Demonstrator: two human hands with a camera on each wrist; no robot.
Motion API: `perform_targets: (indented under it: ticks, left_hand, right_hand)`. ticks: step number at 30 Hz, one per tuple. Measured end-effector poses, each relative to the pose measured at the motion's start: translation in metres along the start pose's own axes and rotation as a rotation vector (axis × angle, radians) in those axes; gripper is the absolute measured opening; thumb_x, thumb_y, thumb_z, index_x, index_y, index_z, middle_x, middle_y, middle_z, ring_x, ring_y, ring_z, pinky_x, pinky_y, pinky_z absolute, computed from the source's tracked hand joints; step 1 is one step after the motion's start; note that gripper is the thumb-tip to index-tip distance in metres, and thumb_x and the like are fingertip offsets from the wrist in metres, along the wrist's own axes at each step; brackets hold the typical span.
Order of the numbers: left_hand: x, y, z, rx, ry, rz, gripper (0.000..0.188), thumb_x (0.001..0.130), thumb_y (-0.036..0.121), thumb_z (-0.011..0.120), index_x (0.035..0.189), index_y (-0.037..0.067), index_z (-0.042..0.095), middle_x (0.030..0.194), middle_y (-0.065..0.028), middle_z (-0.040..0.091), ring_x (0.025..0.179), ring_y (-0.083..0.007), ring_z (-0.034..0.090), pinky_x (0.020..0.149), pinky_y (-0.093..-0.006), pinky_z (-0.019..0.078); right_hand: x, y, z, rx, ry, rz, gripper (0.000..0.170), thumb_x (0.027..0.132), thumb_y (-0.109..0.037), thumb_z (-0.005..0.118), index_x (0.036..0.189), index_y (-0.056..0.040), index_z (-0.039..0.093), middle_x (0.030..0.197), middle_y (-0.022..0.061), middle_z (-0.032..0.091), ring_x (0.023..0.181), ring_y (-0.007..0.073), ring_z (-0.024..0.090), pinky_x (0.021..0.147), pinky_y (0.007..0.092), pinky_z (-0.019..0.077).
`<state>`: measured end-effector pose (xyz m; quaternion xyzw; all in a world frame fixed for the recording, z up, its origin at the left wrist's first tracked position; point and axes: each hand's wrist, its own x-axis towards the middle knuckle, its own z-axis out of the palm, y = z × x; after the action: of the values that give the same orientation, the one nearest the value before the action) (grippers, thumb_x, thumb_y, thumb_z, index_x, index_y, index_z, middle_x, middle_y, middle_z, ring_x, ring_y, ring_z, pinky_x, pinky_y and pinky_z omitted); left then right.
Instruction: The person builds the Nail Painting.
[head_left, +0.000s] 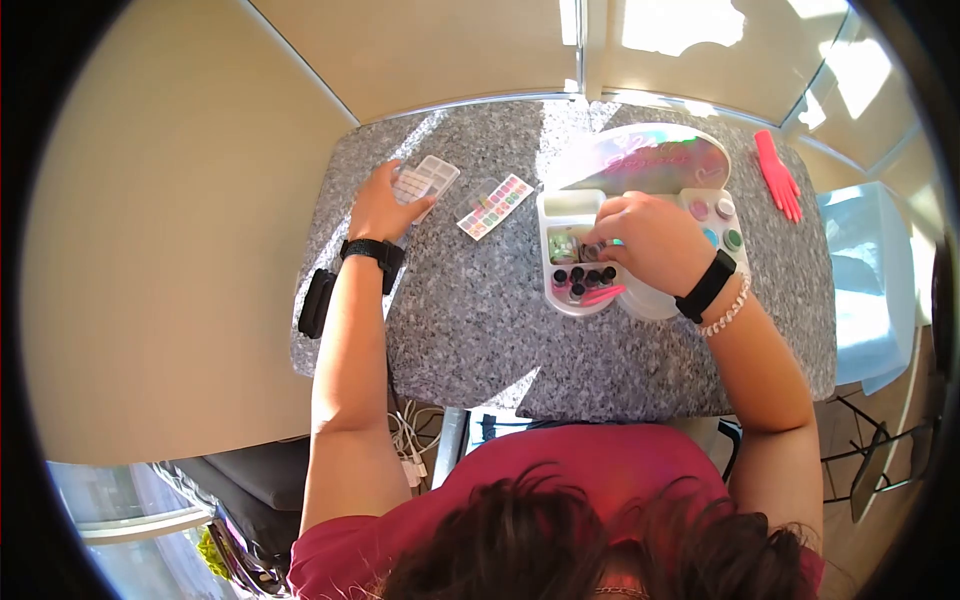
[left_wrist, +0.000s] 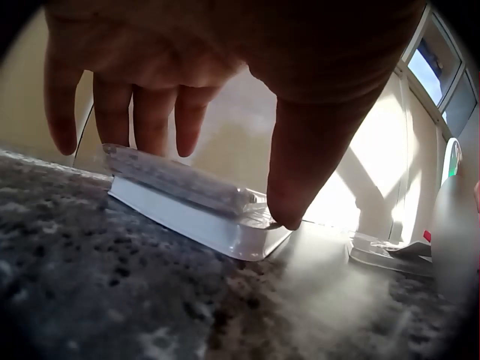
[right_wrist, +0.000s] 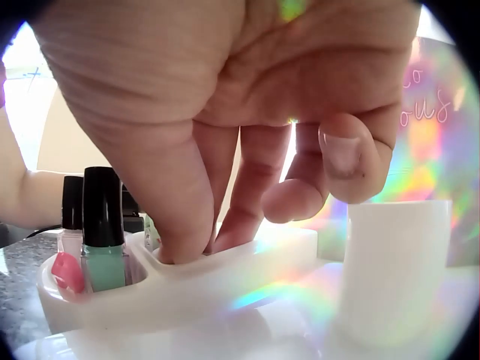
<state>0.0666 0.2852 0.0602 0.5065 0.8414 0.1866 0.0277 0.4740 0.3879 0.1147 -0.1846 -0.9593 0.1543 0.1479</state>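
Observation:
On the left of the table, my left hand (head_left: 383,205) holds a clear case over a white compartment tray (head_left: 440,172); in the left wrist view the thumb touches the white tray's (left_wrist: 187,223) near end, the clear case (left_wrist: 176,180) lying on top. My right hand (head_left: 650,240) reaches into a compartment of the white kit box (head_left: 552,285), fingertips down inside it; what they touch is hidden. In the right wrist view thumb and fingers meet behind the compartment wall (right_wrist: 225,270), beside a green bottle with a black cap (right_wrist: 103,225).
A sheet of coloured nail designs (head_left: 496,207) lies between the hands. Small black-capped bottles (head_left: 578,290) and pink tweezers (head_left: 603,295) sit in the box's front. A pink hand model (head_left: 778,178) lies at the right, a black object (head_left: 317,303) at the left edge.

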Motion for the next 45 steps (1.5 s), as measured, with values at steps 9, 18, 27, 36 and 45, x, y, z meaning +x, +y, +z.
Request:
perform_targets:
  ticks: [9, 18, 27, 36, 45]
  left_hand:
    - [-0.014, 0.027, -0.011, -0.086, -0.102, 0.045, 0.104, 0.081, 0.029, 0.091, 0.168, 0.009, 0.039, 0.142, -0.0226, 0.067, 0.132, -0.0387, 0.067, 0.113, -0.0503, 0.0525]
    - [-0.029, 0.06, -0.006, -0.333, 0.185, 0.323, 0.111, 0.08, 0.017, 0.091, 0.172, 0.007, 0.03, 0.135, -0.0173, 0.066, 0.124, -0.0328, 0.067, 0.106, -0.0486, 0.0566]
    - [-0.083, 0.162, -0.022, -0.339, 0.459, 0.598, 0.112, 0.071, 0.012, 0.1, 0.166, 0.003, 0.04, 0.129, -0.0162, 0.065, 0.112, -0.0272, 0.068, 0.102, -0.0438, 0.0559]
    - [-0.061, 0.104, -0.008, -0.076, 0.259, 0.324, 0.068, 0.085, 0.041, 0.094, 0.142, 0.013, 0.07, 0.13, -0.012, 0.076, 0.118, -0.0283, 0.073, 0.104, -0.0464, 0.057]
    - [-0.058, 0.052, -0.028, 0.081, -0.125, 0.036, 0.086, 0.083, 0.047, 0.094, 0.154, 0.011, 0.061, 0.154, -0.0186, 0.065, 0.146, -0.0378, 0.058, 0.123, -0.0482, 0.0459]
  right_hand:
    - [-0.027, -0.019, -0.024, 0.026, 0.096, 0.01, 0.029, 0.09, -0.013, 0.081, 0.119, -0.012, 0.078, 0.117, 0.0092, 0.075, 0.114, 0.0335, 0.07, 0.098, 0.0454, 0.0574]
    - [-0.02, -0.025, -0.028, 0.194, 0.348, 0.08, 0.036, 0.095, -0.015, 0.079, 0.131, -0.0126, 0.074, 0.112, 0.011, 0.073, 0.107, 0.0332, 0.07, 0.093, 0.0452, 0.057]
    - [0.045, -0.016, -0.024, 0.575, 0.397, 0.004, 0.019, 0.098, -0.017, 0.069, 0.107, -0.0005, 0.074, 0.095, 0.0179, 0.074, 0.09, 0.0374, 0.073, 0.08, 0.0456, 0.0565]
    - [0.016, 0.027, 0.001, 0.127, 0.437, 0.067, 0.025, 0.102, -0.01, 0.066, 0.126, -0.0008, 0.07, 0.117, 0.0174, 0.079, 0.11, 0.0342, 0.074, 0.098, 0.0419, 0.0575]
    - [0.017, 0.031, 0.024, -0.108, 0.541, 0.027, 0.02, 0.094, -0.011, 0.072, 0.112, -0.0066, 0.075, 0.108, 0.012, 0.079, 0.106, 0.0329, 0.074, 0.093, 0.0455, 0.0604]
